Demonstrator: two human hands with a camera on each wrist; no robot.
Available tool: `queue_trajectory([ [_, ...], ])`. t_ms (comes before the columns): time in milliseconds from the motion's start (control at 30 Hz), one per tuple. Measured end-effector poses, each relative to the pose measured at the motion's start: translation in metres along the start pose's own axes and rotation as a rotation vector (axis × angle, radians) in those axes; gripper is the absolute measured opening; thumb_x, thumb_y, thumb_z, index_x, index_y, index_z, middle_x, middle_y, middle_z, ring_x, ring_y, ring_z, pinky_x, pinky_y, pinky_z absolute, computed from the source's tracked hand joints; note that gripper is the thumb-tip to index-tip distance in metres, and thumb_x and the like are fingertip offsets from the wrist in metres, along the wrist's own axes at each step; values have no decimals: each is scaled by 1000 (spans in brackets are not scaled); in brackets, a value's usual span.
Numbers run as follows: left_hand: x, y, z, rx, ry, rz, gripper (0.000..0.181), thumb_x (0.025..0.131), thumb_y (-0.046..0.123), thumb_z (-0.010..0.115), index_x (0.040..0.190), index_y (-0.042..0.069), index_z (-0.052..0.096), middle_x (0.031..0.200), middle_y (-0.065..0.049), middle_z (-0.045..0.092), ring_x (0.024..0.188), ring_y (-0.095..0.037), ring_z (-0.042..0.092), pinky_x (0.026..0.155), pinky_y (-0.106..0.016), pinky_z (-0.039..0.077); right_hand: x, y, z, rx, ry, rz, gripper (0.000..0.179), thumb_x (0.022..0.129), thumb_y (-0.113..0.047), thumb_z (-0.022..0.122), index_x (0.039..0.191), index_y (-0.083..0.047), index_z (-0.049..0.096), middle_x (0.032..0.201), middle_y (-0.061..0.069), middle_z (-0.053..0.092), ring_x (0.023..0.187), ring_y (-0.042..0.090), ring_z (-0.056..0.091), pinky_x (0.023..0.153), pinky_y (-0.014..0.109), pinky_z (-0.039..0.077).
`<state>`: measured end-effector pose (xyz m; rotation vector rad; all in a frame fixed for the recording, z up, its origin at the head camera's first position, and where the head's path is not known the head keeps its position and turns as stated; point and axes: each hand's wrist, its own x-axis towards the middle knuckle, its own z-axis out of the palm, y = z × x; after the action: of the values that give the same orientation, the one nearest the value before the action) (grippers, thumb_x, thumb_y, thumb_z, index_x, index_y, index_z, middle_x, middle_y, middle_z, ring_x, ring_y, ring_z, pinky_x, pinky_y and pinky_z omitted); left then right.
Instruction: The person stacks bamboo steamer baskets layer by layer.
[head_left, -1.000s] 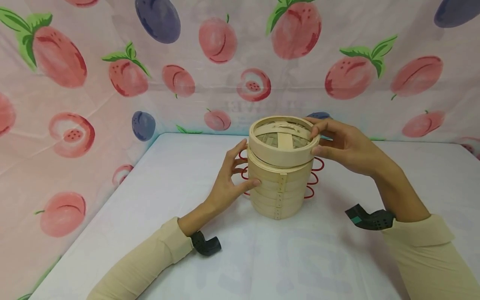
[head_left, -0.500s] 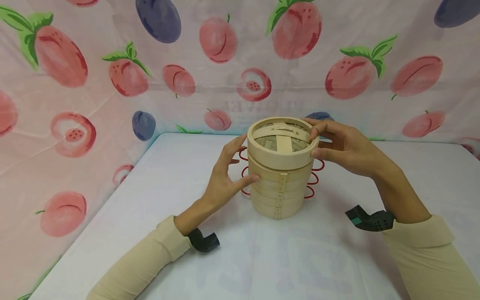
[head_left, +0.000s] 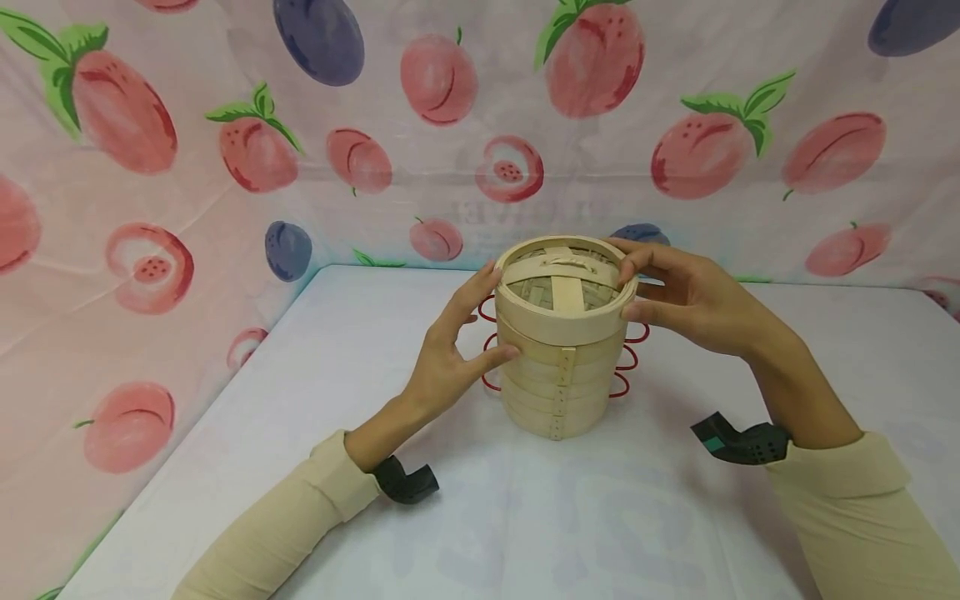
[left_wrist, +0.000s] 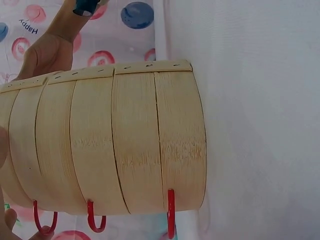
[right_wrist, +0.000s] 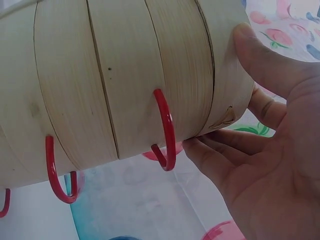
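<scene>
In the head view a round bamboo steamer (head_left: 557, 392) of stacked tiers stands upright on the table, with red loop handles on both sides. Its woven lid (head_left: 567, 327) sits level on top. My right hand (head_left: 693, 300) pinches the lid's rim at the right, fingertips over the edge and thumb on the outer wall. Around the left side curves my left hand (head_left: 450, 358), its thumb on the upper tier and a fingertip at the lid's rim. The right wrist view shows the thumb (right_wrist: 272, 65) against the lid wall.
A white cloth covers the table (head_left: 420, 550). Behind and to the left hangs a fruit-print curtain (head_left: 420, 183). Red loop handles (head_left: 627, 358) stick out from the steamer's sides. Dark wrist cameras (head_left: 742, 437) are strapped at both sleeves.
The lid, tilted with its near edge raised a second ago, has come down level onto the steamer. My left hand's fingers have shifted slightly up and back; the right hand stays at the rim.
</scene>
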<state>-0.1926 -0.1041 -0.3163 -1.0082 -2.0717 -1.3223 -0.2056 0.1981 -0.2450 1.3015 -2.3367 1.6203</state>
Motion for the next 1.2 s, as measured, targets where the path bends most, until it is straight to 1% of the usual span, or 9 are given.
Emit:
queue_trajectory([
  [67,0,1,0,1,-2,0,88,76,6,81,148,22,35,154,0,29,134,-17,35,91,-50,39,0,0,0,11,-4,-4,24,84,13,64,101,1,51,145,22,35,136,26,33,91,23,47],
  [167,0,3,0,5,-3,-4,88,76,6,81,149,22,35,154,3,29,133,-16,36,92,-48,38,0,0,0,25,-9,-5,24,84,13,64,100,1,51,144,22,35,136,26,33,88,23,49],
  [400,-2,4,-1,11,-5,-14,85,78,14,80,149,23,34,153,7,32,129,-16,39,94,-45,37,0,1,0,38,-14,-1,24,85,12,64,101,1,51,145,22,34,136,26,33,87,24,49],
  [600,-3,3,-2,3,5,-20,80,81,23,79,148,26,36,152,7,34,128,-16,40,93,-49,38,1,2,1,63,-20,6,23,86,12,63,102,1,51,146,22,33,137,27,31,85,25,50],
  [700,-4,2,-2,6,11,-24,80,80,20,80,147,26,37,151,7,34,129,-16,40,92,-51,38,1,2,2,50,-22,20,23,86,11,63,103,1,51,148,21,32,137,26,32,86,24,50],
  [900,-6,1,1,12,9,-29,84,77,12,81,147,24,36,152,7,33,130,-16,38,91,-49,39,-1,2,2,5,-24,52,23,87,9,63,105,0,50,150,18,31,136,29,33,87,24,49],
  [1000,-7,2,1,10,10,-24,84,76,10,81,146,24,37,151,6,35,130,-17,39,90,-48,39,-4,3,1,-20,-30,63,26,88,7,63,109,0,50,148,15,34,133,28,36,89,25,49],
  [1100,-7,2,0,1,12,-17,81,78,15,81,146,22,37,150,5,36,130,-18,39,90,-48,40,-6,3,-1,-37,-25,45,32,88,8,63,116,0,50,144,14,38,133,26,37,92,24,46],
  [1200,-7,1,0,-7,19,-20,77,82,30,77,147,20,37,149,5,37,129,-20,40,91,-49,41,-9,2,-5,-37,-14,17,40,88,10,60,125,1,48,144,14,39,136,23,34,97,23,42],
])
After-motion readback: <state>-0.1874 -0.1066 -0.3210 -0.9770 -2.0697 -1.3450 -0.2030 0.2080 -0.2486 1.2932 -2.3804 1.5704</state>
